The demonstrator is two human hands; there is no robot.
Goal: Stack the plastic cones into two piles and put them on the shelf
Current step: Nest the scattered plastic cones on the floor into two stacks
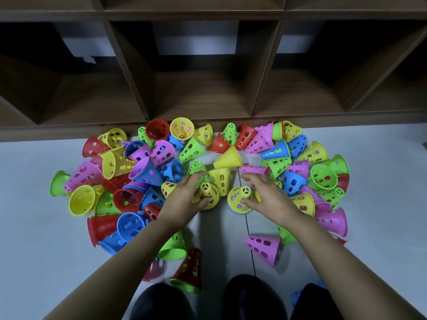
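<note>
- Pale grey floor (34, 227) runs under everything. Nearest the camera, the person's dark-clad knees (161, 301) sit at its edge.
- Just past the knees, a red perforated plastic cone (190, 266) and a pink perforated plastic cone (263, 248) lie tipped over, well apart from each other.
- The left hand (184, 202) grips a yellow perforated plastic cone (208, 192) that stands narrow end up. The thumb is on the near wall and the fingers curl over the far side.
- The right hand (268, 197) sets its thumb against the yellow top cone of a short stack of plastic cones (234, 197), with rims of other colours showing at the base. Its fingers arch beyond the stack, and I cannot tell whether they close on it.
- These cones look thin, hollow and light, stiff enough to keep their shape, with some give at the wide rim.
- The smooth taper would probably let a pinch slide towards the tip. A hold round the middle wall, with fingertips catching the holes, looks surest, and nested cones may wedge.
- Loose plastic cones (147, 172) in red, blue, green, pink and yellow spread to both sides of the hands, most of them lying on their sides.
- Farthest off stands the dark wooden cubby shelf (198, 95), with neither pile on it yet.
</note>
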